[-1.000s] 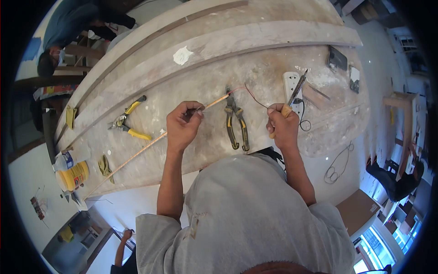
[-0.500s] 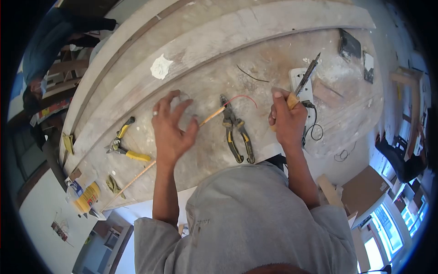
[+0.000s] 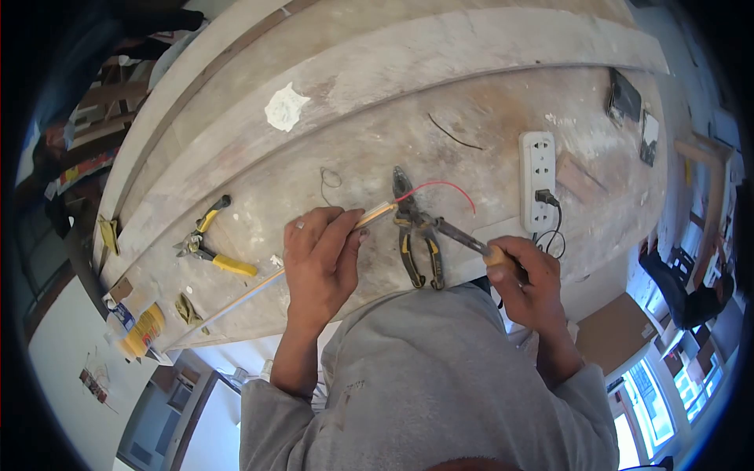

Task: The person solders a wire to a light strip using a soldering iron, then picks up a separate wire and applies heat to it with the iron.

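Note:
My left hand (image 3: 320, 255) is closed around a long thin strip (image 3: 239, 301), pinching it near its upper end. A red wire (image 3: 448, 185) curves out from that end, over the jaws of the black and yellow pliers (image 3: 420, 239). In my right hand (image 3: 530, 279) is a soldering iron (image 3: 462, 236), held by its wooden handle. Its tip points left, towards the pliers' pivot; whether they touch I cannot tell. Yellow-handled snips (image 3: 210, 243) lie open on the table, left of my left hand.
A white power strip (image 3: 537, 177) with a black plug (image 3: 546, 197) stands right on the worktable (image 3: 377, 133). Curved wooden pieces (image 3: 440, 43) cross the back. A phone (image 3: 623, 98), a dark wire (image 3: 455, 133) and a yellow container (image 3: 145, 330) lie around. People are at both sides.
My left hand has closed on the strip. My right hand has moved down and swung the soldering iron from pointing up over the power strip to pointing left. The view has shifted slightly.

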Tool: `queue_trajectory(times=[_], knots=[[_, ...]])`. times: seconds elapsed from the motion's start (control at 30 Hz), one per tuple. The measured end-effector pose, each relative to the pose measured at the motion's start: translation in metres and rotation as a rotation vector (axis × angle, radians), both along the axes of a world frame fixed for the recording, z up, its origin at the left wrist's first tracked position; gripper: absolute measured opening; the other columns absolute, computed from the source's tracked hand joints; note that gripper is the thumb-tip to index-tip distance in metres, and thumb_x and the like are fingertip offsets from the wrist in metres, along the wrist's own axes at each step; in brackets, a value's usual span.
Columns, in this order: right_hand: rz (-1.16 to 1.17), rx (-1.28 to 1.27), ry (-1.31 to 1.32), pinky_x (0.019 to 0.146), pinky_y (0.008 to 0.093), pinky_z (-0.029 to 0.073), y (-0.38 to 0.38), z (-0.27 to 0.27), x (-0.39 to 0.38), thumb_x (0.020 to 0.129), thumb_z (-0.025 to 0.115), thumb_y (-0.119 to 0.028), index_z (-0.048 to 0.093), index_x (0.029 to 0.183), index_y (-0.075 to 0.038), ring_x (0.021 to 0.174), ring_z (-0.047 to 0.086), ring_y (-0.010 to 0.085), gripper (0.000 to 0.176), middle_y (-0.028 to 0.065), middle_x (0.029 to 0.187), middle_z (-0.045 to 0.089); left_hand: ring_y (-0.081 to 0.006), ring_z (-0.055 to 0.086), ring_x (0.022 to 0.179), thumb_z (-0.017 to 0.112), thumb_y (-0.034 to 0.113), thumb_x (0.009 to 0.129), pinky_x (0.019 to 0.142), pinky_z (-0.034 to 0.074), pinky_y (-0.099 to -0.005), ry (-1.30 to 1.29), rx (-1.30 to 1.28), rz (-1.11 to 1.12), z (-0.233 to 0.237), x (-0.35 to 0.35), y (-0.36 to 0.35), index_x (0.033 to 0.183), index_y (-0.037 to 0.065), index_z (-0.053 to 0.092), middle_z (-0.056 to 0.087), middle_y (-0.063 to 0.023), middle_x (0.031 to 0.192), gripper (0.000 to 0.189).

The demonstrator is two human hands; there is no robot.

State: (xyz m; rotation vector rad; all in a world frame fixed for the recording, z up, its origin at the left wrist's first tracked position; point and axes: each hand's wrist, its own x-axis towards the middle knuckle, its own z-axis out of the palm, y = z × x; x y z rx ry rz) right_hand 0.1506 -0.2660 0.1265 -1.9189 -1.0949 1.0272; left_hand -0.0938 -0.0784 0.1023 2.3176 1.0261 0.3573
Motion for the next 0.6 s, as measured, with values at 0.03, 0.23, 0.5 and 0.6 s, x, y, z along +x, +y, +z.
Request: queue_trajectory(times=[0.03,0.23,0.5,0.6], knots=[[0.006,0.011,0.001,0.066,0.035,0.054,-0.001,0.002,0.001,0.094,0.077,-0.015,0.07,0.119,-0.001,0.069,0.068,0.0265,0.029,0.014,0.089,0.072,-0.0257,0.067,0.082,0.079,0.005,0.088,0.075,0.049,-0.0392,-0.01,-0.081,0.035,0.01,0.0,0.001,0.114,0.009,0.077,0.071,-0.0076,0.102,0.026],[0.058,0.188,-0.159,0.061,0.0341,0.053,-0.007,0.015,-0.001,0.09,0.083,-0.012,0.072,0.116,0.0,0.066,0.068,0.0253,0.031,0.0134,0.087,0.072,-0.0253,0.066,0.072,0.073,-0.001,0.093,0.065,0.051,-0.034,-0.054,-0.17,0.005,0.052,-0.005,0.0,0.113,0.001,0.077,0.071,-0.014,0.094,0.021],[0.068,0.152,-0.271,0.06,0.034,0.055,-0.021,0.042,-0.009,0.092,0.083,-0.016,0.073,0.115,0.003,0.066,0.07,0.0265,0.031,0.0151,0.086,0.074,-0.0283,0.064,0.067,0.072,0.003,0.095,0.058,0.05,-0.0394,-0.064,-0.143,-0.103,0.076,-0.015,0.0,0.113,0.004,0.074,0.066,-0.0092,0.086,0.018],[0.068,0.217,-0.299,0.061,0.0349,0.056,-0.026,0.05,-0.011,0.093,0.082,-0.017,0.073,0.116,0.004,0.067,0.071,0.0267,0.033,0.0152,0.087,0.075,-0.03,0.064,0.067,0.072,0.003,0.096,0.058,0.05,-0.0401,-0.077,-0.157,-0.131,0.083,-0.018,0.0,0.112,0.004,0.073,0.065,-0.0103,0.084,0.016]])
